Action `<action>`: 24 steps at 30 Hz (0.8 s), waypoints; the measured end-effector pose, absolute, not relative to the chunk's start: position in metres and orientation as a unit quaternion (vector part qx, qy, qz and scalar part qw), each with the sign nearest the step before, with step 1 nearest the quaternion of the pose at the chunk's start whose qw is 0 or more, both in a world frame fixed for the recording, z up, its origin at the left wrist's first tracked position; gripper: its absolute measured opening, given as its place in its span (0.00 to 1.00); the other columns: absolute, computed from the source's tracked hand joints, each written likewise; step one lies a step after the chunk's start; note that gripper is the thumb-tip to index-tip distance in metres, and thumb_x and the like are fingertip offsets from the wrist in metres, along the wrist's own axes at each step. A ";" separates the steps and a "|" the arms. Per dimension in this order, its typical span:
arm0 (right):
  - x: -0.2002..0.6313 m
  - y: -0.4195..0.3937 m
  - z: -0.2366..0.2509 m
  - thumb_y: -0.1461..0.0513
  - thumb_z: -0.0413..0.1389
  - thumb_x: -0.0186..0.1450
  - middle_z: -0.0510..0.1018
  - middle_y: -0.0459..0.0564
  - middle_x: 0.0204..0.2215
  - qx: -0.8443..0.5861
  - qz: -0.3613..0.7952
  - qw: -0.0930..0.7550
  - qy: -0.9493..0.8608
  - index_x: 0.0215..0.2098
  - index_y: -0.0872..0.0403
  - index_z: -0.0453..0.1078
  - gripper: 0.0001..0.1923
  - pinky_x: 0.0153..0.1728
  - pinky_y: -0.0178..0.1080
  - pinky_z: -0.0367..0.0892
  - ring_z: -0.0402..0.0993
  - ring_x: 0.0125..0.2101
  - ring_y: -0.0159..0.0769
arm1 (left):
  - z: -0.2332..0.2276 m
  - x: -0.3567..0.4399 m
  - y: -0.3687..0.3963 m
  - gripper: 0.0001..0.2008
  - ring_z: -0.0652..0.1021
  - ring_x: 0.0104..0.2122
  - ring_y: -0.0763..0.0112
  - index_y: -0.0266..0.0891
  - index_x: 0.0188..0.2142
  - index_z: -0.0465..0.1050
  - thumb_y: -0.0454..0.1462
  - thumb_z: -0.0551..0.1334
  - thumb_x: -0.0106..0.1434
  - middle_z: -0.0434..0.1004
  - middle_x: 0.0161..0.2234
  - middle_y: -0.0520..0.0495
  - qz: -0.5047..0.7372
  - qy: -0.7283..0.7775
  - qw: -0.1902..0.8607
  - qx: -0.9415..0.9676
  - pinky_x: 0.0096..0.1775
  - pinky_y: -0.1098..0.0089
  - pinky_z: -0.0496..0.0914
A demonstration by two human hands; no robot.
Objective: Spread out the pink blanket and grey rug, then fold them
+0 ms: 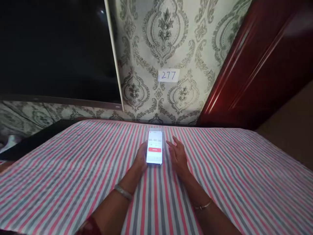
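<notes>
Left hand (140, 157): at the phone's (154, 147) edge, can't tell if fingers grip
Right hand (178, 156): fingers loosely spread, empty
Red button (155, 149): might get tapped if right fingers stray

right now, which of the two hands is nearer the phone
The left hand, wearing the broader bangle: it is at the left edge of the phone, while the right hand, wearing the thinner bangle, is apart on its other side.

The wall label (168, 75) reads "277"; the phone screen (154, 148), apparently "00:00:00".
</notes>
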State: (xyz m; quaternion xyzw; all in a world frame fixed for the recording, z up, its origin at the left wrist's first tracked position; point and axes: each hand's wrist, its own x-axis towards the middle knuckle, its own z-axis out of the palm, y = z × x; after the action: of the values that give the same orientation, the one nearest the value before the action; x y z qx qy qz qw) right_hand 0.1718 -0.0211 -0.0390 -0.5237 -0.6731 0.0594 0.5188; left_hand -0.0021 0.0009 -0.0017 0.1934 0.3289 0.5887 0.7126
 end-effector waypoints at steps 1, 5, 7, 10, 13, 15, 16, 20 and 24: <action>0.172 -0.020 -0.041 0.47 0.41 0.75 0.62 0.54 0.66 -0.529 0.061 0.516 -0.671 0.58 0.48 0.72 0.26 0.62 0.58 0.59 0.58 0.63 0.47 | -0.002 -0.003 0.001 0.10 0.83 0.39 0.53 0.30 0.38 0.78 0.37 0.63 0.61 0.83 0.33 0.40 0.587 0.325 0.716 0.194 0.45 0.59 0.77; 0.173 -0.011 -0.054 0.45 0.39 0.74 0.65 0.56 0.64 -0.561 0.069 0.494 -0.660 0.58 0.50 0.72 0.30 0.62 0.58 0.59 0.60 0.62 0.48 | -0.001 -0.004 -0.001 0.14 0.82 0.44 0.52 0.31 0.44 0.78 0.38 0.64 0.61 0.83 0.41 0.38 0.582 0.308 0.725 0.202 0.48 0.57 0.76; 0.173 -0.008 -0.060 0.44 0.38 0.74 0.68 0.58 0.62 -0.577 0.067 0.478 -0.659 0.58 0.53 0.72 0.32 0.61 0.57 0.60 0.61 0.62 0.49 | 0.002 -0.003 -0.003 0.14 0.82 0.44 0.51 0.31 0.44 0.77 0.38 0.64 0.62 0.83 0.42 0.38 0.579 0.303 0.729 0.204 0.49 0.56 0.76; 0.172 -0.005 -0.063 0.46 0.37 0.74 0.70 0.61 0.59 -0.591 0.052 0.459 -0.661 0.57 0.56 0.73 0.32 0.60 0.57 0.61 0.63 0.60 0.50 | 0.010 -0.003 -0.006 0.14 0.82 0.43 0.52 0.30 0.45 0.76 0.38 0.60 0.65 0.83 0.40 0.37 0.579 0.306 0.732 0.188 0.48 0.56 0.76; 0.171 -0.007 -0.061 0.49 0.38 0.74 0.71 0.61 0.58 -0.596 0.033 0.445 -0.667 0.56 0.56 0.73 0.30 0.59 0.56 0.62 0.65 0.59 0.50 | 0.020 -0.005 -0.009 0.16 0.83 0.39 0.53 0.29 0.46 0.75 0.38 0.56 0.68 0.83 0.37 0.37 0.577 0.326 0.730 0.167 0.45 0.56 0.78; 0.170 -0.008 -0.061 0.50 0.38 0.74 0.72 0.61 0.57 -0.598 0.027 0.439 -0.670 0.55 0.57 0.74 0.30 0.59 0.56 0.62 0.65 0.58 0.50 | 0.026 -0.008 -0.012 0.17 0.83 0.37 0.53 0.28 0.48 0.75 0.39 0.56 0.68 0.83 0.36 0.37 0.574 0.330 0.731 0.168 0.44 0.56 0.78; 0.171 -0.008 -0.061 0.49 0.39 0.74 0.72 0.62 0.57 -0.598 0.028 0.438 -0.671 0.55 0.57 0.74 0.30 0.60 0.56 0.61 0.65 0.58 0.51 | 0.029 -0.011 -0.014 0.17 0.84 0.37 0.53 0.28 0.49 0.75 0.39 0.57 0.67 0.83 0.36 0.37 0.574 0.327 0.731 0.170 0.43 0.56 0.78; 0.175 -0.004 -0.062 0.46 0.43 0.71 0.73 0.61 0.57 -0.588 0.053 0.450 -0.670 0.52 0.57 0.76 0.30 0.60 0.55 0.60 0.65 0.59 0.51 | 0.037 -0.036 -0.026 0.20 0.84 0.36 0.52 0.29 0.51 0.74 0.41 0.60 0.65 0.83 0.38 0.36 0.578 0.320 0.729 0.175 0.42 0.56 0.78; 0.183 -0.004 -0.060 0.43 0.43 0.68 0.75 0.62 0.54 -0.583 0.085 0.468 -0.658 0.48 0.57 0.78 0.32 0.60 0.57 0.60 0.67 0.58 0.52 | 0.038 -0.092 -0.041 0.21 0.83 0.34 0.52 0.27 0.52 0.74 0.42 0.58 0.67 0.83 0.35 0.36 0.577 0.360 0.712 0.177 0.39 0.57 0.78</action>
State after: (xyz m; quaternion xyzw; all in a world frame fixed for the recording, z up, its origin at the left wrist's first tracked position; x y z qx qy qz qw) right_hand 0.1833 -0.0036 -0.0596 -0.5834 -0.6581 0.0849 0.4684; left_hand -0.0923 -0.0410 0.0376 0.1769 0.3600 0.5767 0.7117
